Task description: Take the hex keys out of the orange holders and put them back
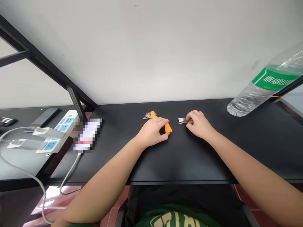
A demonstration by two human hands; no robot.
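An orange holder [168, 127] lies on the black table, partly covered by my left hand [153, 130], whose fingers and thumb are curved around it. Several thin metal rods [147, 115] lie at the holder's far left end. To the right, my right hand [198, 123] pinches the right end of a bundle of thin metal rods [182, 120] between thumb and fingers. Their left ends point toward the orange holder, with a gap of bare table between. The parts of both items under my hands are hidden.
A large water bottle [253, 91] with a green label stands at the back right. At the left are a blurred phone [88, 135] with a cable, a white power strip [60, 129] with plugs, and a black metal frame [75, 102]. A wall [161, 56] rises behind the table [180, 160].
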